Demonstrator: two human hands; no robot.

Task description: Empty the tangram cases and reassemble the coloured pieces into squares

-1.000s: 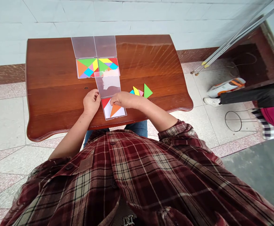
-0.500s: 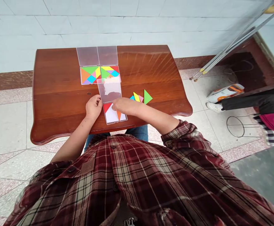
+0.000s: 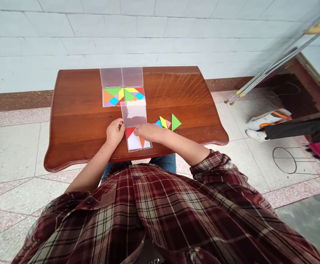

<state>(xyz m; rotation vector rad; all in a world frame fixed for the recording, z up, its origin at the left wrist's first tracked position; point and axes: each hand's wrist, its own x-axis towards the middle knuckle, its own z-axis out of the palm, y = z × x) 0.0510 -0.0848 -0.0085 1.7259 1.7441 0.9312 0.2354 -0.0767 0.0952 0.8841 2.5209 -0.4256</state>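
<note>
Open clear tangram case (image 3: 139,146) lies at the near edge of the wooden table (image 3: 77,121), red triangle (image 3: 129,132) and orange triangle (image 3: 141,141) on its white card (image 3: 134,143). Right hand (image 3: 149,132) rests over the card; left hand (image 3: 115,132) is curled at the clear lid (image 3: 134,113). Can't tell if either is gripping.

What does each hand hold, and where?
The left hand seems to pinch the clear plastic lid's corner; whether the right hand holds anything on the white tray cannot be told.
</note>
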